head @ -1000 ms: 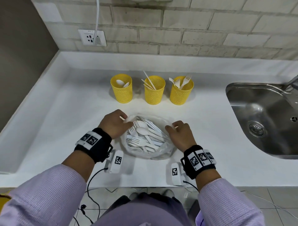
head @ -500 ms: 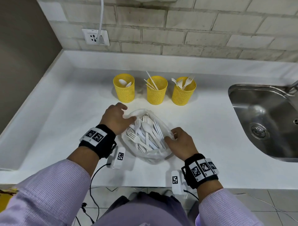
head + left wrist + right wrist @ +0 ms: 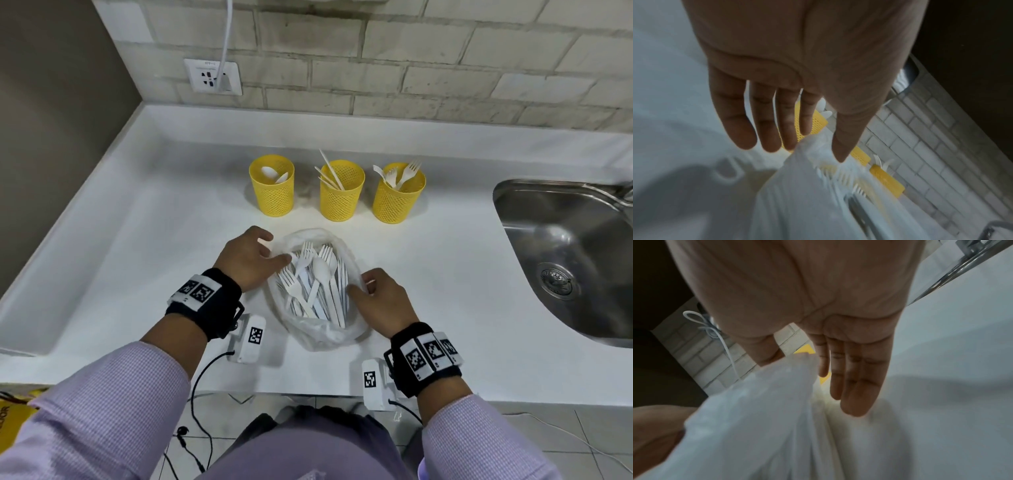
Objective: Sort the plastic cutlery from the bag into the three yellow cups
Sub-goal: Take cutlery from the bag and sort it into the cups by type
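Note:
A clear plastic bag (image 3: 322,334) lies on the white counter, its mouth turned toward the cups, with several white forks, spoons and knives (image 3: 315,281) inside. My left hand (image 3: 274,248) is at the bag's left rim, fingers straight, thumb laid on the plastic (image 3: 813,151). At the bag's right rim my right hand (image 3: 361,286) pinches the plastic (image 3: 797,363) between thumb and index finger. Behind the bag three yellow mesh cups stand in a row: the left cup (image 3: 272,195) holds spoons, the middle cup (image 3: 340,200) knives, the right cup (image 3: 397,202) forks.
A steel sink (image 3: 561,253) is sunk into the counter at the right. A wall socket (image 3: 212,77) with a white cable sits on the brick wall behind. The counter's raised lip runs along the left side. Small white tagged boxes (image 3: 251,339) hang at my wrists.
The bag has been turned and pulled narrower, so the cutlery now lies lengthwise toward the cups. My left hand moved up toward the bag's far rim and its fingers straightened.

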A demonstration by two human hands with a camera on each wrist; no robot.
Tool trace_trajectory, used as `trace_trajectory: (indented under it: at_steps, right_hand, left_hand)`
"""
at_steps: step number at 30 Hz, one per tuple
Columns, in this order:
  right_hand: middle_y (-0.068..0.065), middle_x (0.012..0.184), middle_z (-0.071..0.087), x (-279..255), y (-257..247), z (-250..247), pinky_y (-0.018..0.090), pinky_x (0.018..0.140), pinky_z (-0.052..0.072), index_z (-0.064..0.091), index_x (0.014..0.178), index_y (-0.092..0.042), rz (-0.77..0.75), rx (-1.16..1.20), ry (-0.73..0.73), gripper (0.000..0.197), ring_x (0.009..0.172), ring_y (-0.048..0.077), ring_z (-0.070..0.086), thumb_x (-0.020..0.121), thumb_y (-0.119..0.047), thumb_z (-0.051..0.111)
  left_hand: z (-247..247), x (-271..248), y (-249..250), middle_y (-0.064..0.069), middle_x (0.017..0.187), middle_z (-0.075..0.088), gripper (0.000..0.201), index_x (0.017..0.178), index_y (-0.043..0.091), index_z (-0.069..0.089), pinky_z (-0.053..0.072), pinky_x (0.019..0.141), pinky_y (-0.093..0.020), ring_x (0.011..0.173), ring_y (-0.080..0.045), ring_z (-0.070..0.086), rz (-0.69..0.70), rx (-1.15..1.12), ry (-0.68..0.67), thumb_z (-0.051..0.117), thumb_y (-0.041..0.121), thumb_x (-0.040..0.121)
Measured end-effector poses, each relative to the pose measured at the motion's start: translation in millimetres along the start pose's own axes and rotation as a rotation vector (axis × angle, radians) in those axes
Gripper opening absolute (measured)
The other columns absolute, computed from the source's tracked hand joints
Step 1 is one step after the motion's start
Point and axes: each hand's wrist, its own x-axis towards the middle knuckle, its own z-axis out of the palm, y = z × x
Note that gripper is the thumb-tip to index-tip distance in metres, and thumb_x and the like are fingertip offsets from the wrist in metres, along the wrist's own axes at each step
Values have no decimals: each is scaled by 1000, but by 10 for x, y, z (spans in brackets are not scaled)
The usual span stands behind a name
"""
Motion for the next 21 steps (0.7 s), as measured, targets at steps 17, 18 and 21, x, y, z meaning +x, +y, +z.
trace_trajectory:
  at_steps: [17,18,21]
  right_hand:
    - [0,94,50,-12,-155,121,32,78,45,64,93,-19,-390,-51,332,7,84,21,58,87,-19,68]
    - [0,88,50,-33,-169,124,31,75,44,63,86,-20,-414,-90,307,5,81,21,57,86,-19,68]
    - [2,89,50,-57,-233,178,36,79,49,66,83,-15,-329,-304,144,18,90,28,57,89,-32,65]
  left_hand:
    - [70,-548,129,3,87,71,30,104,19,59,51,81,-34,90,-23,66,77,153,121,71,42,87]
    - [104,-598,107,2,92,72,33,102,19,61,50,82,-32,96,-23,66,32,211,58,69,47,88]
    - [245,-639,56,-4,105,69,43,109,15,65,48,85,-32,104,-26,63,27,324,-56,64,53,90]
